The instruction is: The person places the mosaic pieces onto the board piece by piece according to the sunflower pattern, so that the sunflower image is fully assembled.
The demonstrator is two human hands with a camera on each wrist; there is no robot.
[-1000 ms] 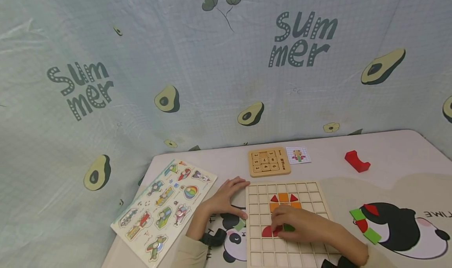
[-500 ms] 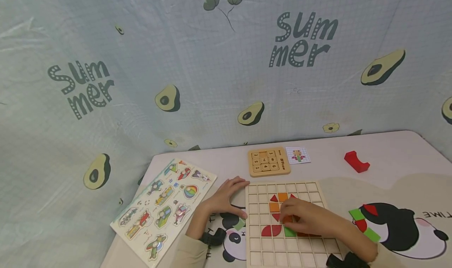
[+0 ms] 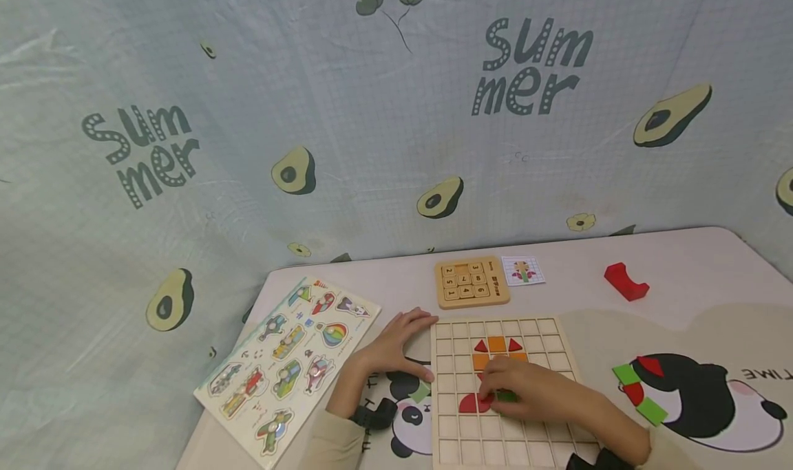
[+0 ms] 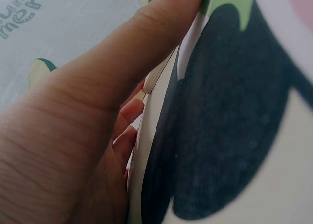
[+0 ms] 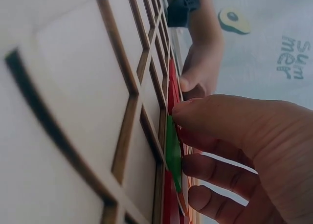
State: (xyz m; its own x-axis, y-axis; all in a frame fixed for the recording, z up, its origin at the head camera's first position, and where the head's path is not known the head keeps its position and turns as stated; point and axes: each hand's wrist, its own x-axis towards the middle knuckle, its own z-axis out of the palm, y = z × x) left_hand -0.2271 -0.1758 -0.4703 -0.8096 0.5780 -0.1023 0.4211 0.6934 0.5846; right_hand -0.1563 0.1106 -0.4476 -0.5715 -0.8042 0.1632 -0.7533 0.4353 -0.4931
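A wooden grid board (image 3: 447, 429) lies on the table in the head view. My left hand (image 3: 393, 349) rests at its left edge, fingers and thumb spread. Over the middle of the board, my right hand (image 3: 535, 387) touches the tiles with relaxed, bent fingers. Its fingertips are at a rounded red tile (image 3: 468, 404) and a green tile (image 5: 172, 141); the right wrist view has the thumb (image 5: 188, 109) right where red and green meet. An orange square (image 3: 497, 345) sits higher up, flanked by small red triangles (image 3: 515, 345). The hand hides some tiles.
Behind the board are a wooden number puzzle (image 3: 472, 282) and a small pattern card (image 3: 523, 271). A picture puzzle board (image 3: 288, 374) lies left. To the right are a red arch block (image 3: 626, 281) and loose green tiles (image 3: 652, 411) with red ones.
My right hand shifted right half a second ago, baring the red and green tiles, and is now back left over them. The left hand stays in place.
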